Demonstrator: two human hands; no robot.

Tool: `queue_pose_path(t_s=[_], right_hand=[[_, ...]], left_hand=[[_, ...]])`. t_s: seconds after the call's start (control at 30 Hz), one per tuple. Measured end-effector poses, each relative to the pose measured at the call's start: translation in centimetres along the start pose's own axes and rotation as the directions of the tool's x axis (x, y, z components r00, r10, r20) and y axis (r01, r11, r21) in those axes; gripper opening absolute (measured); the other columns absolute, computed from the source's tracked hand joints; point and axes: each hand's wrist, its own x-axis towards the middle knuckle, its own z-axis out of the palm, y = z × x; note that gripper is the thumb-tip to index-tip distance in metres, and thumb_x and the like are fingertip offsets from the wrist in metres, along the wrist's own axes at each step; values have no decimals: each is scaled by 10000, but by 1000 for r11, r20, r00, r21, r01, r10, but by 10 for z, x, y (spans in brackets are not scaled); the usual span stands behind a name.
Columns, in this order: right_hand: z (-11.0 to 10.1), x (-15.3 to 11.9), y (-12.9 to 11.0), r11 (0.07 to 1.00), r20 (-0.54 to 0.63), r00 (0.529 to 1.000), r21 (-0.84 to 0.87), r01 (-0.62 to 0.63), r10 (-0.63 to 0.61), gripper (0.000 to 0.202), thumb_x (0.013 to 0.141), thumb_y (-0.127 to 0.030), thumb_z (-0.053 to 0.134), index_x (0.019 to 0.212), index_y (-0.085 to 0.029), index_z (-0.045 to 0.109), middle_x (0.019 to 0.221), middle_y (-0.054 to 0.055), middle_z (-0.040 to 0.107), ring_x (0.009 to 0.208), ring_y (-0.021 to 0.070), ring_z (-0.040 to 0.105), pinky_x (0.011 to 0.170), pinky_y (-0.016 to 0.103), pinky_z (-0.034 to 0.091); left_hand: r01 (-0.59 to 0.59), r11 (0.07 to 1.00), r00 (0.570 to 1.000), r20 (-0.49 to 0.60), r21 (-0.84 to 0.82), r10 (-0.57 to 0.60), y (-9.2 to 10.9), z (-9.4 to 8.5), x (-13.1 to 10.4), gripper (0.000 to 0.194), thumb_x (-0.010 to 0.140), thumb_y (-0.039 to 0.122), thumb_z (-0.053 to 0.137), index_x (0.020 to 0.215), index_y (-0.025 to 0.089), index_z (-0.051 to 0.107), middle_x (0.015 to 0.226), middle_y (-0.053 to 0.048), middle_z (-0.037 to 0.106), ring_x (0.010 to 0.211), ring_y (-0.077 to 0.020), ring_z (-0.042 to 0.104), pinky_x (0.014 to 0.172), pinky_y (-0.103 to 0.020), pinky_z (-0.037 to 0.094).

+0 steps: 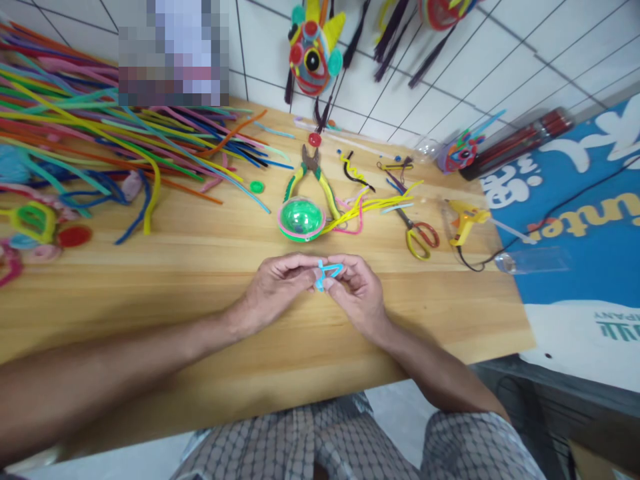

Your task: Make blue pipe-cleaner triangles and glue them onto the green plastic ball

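A small light-blue pipe cleaner piece [332, 270], bent into a pointed loop, is held between both hands above the wooden table. My left hand [280, 287] pinches its left side between thumb and fingers. On the other side, my right hand [360, 293] has its fingers closed on the same piece. Just beyond the hands sits a green bowl-like half sphere [301, 219] with a pink rim. Pliers [311, 175] with yellow-green handles lie behind it, beside a bundle of yellow pipe cleaners [373, 205].
Many coloured pipe cleaners [125, 140] cover the table's back left. Scissors [420, 237], a yellow glue gun [466, 220] with a cord, and a clear plastic container [537, 261] are at right. A colourful mask-like ornament [314, 60] hangs at the tiled wall.
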Motion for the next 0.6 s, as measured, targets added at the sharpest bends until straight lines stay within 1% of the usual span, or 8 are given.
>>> queue_pose_path(t_s=[0.1,0.2,0.3,0.37,0.47,0.53,0.6], right_hand=[[0,-1,-1,998,27,999,58,-18,16,360,875,-252,723,1216,-263,609,899,-8,737,773,127,685,728,278,553],[1,0,-2,995,32,998,81,-53,51,348,864,-259,727,1192,-255,611,872,-14,733,742,123,677,698,273,554],[2,1,-2,996,34,998,65,-57,55,322,860,-260,719,1164,-253,616,860,-14,725,731,124,670,682,271,551],[3,0,-2,1000,8,1000,15,-28,28,311,868,-251,704,1166,-255,615,873,-7,724,745,128,671,695,278,551],[1,-2,-1,990,-46,997,-129,52,-58,314,871,-221,689,1176,-255,621,904,8,728,774,138,674,728,289,552],[0,-3,0,970,-52,991,-215,109,-123,321,865,-195,689,1174,-259,631,914,11,730,783,141,677,749,294,554],[-2,-3,1,954,-48,984,-258,153,-171,324,863,-177,686,1170,-267,637,903,4,728,770,140,675,752,293,553]], left_hand=[[-31,999,1000,7,29,30,1,0,-2,168,768,248,822,927,192,827,787,-18,778,648,-117,659,653,-239,539],[-31,999,999,14,44,30,4,-1,-2,137,787,261,806,905,194,822,766,-14,766,635,-121,646,641,-244,527],[-37,995,999,35,95,34,5,-1,-2,122,804,271,795,895,193,819,831,-24,772,712,-138,657,713,-262,526],[-26,997,999,39,72,24,5,-1,-1,165,839,306,767,948,191,812,900,-38,774,775,-153,658,769,-277,522],[36,995,999,25,-98,-33,5,0,1,267,891,408,708,1015,184,782,917,-46,752,792,-165,643,764,-290,516],[73,985,997,48,-154,-66,4,0,3,285,884,442,715,951,170,767,860,-39,725,781,-163,631,753,-287,510],[96,988,992,90,-121,-85,5,0,4,264,863,422,751,882,159,751,813,-28,704,769,-152,620,757,-276,499]])
